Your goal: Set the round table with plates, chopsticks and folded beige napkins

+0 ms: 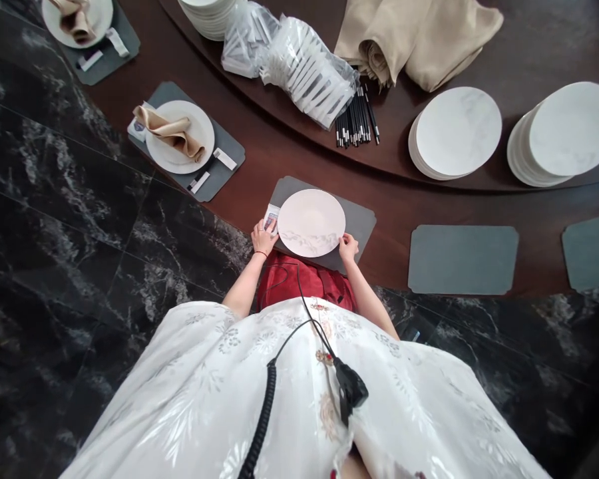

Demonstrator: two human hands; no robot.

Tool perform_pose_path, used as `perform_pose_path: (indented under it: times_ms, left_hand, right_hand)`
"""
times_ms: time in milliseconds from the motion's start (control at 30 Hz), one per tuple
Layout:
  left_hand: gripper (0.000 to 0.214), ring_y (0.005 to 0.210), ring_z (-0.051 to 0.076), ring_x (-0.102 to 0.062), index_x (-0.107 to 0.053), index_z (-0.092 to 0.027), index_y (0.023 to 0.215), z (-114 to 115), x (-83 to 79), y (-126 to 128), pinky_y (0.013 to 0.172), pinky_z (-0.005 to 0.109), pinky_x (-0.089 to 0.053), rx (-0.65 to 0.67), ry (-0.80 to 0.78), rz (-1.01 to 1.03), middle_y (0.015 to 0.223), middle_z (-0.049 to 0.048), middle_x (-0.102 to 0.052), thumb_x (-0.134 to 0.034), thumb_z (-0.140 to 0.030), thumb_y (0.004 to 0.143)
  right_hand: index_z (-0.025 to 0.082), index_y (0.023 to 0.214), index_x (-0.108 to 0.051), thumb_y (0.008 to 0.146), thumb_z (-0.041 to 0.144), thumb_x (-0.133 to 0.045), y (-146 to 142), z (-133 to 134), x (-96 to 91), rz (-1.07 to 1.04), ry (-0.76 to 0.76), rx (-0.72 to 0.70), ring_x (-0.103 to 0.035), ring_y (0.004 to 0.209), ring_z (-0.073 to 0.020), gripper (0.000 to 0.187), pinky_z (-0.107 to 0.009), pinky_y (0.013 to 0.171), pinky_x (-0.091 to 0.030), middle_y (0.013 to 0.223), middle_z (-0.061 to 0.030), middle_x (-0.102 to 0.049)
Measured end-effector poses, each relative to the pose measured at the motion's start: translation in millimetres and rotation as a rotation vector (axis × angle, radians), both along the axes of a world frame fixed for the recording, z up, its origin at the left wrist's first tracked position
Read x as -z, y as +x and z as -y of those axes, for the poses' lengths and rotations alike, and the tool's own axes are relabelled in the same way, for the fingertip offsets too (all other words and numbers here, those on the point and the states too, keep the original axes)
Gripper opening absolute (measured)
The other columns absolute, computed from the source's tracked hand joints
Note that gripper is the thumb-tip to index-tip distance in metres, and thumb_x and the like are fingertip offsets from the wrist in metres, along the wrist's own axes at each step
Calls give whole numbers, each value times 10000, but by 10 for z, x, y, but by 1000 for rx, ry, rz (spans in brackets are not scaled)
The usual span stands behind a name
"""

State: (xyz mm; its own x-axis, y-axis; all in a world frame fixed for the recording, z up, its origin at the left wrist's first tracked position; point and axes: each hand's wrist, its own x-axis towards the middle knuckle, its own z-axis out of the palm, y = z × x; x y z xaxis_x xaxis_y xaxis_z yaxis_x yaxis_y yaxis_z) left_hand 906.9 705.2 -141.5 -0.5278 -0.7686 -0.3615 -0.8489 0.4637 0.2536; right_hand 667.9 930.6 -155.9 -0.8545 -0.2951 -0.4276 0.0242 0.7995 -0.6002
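Observation:
In front of me a round white plate (311, 226) with grey marbling lies on a grey placemat (362, 223). At its left edge is a small white packet (271, 214) with blue-grey print, partly covered by fingers. My left hand (264, 238) grips the packet's near end, its thumb side close to the plate. On the plate's right side, my right hand (348, 247) is closed with thumb and fingers at the rim.
Left are set places with a plate and folded napkin (174, 133). Bare placemats (463, 259) lie right. The raised round centre holds plate stacks (456, 133), beige cloths (419, 33), bagged white pieces (309, 70) and black chopsticks (357, 120). A red seat (304, 279) is beneath my arms.

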Motion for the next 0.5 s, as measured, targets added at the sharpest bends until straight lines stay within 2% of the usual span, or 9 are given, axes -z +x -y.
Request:
perform_pose_path:
  times_ms: [233, 367, 433, 500]
  left_hand:
    - [672, 1402, 354, -329, -391, -334, 1538, 118, -71, -9, 1081, 490, -379, 105, 6, 89, 1583, 148, -289, -563, -491, 908]
    - [715, 1370, 365, -366, -383, -322, 1542, 144, -134, -81, 1052, 504, -402, 105, 28, 106, 1574, 163, -309, -591, -512, 885]
    - [755, 1358, 377, -381, -377, -313, 1546, 161, -179, -81, 1044, 521, -406, 91, 38, 96, 1572, 170, -317, -604, -549, 865]
    - [780, 1358, 388, -388, -397, -299, 1537, 219, -248, -47, 1048, 535, -403, 83, 33, 62, 1571, 173, -326, -623, -573, 842]
  right_hand:
    - [158, 1145, -676, 854, 318, -516, -60, -25, 72, -19, 42, -39, -659, 1015, -223, 368, -347, 1004, -430, 989, -86, -753]
    - [156, 1125, -686, 834, 339, -555, -188, -17, 57, -5, 91, -86, -674, 991, -238, 368, -358, 970, -454, 989, -99, -753]
    - [146, 1079, -698, 835, 365, -557, -289, -8, 28, 18, 68, -98, -680, 951, -238, 357, -347, 925, -473, 1006, -117, -749]
    - [131, 1048, -699, 847, 371, -524, -399, 11, -21, -1, 25, -51, -680, 922, -236, 358, -338, 888, -483, 1004, -136, -746]
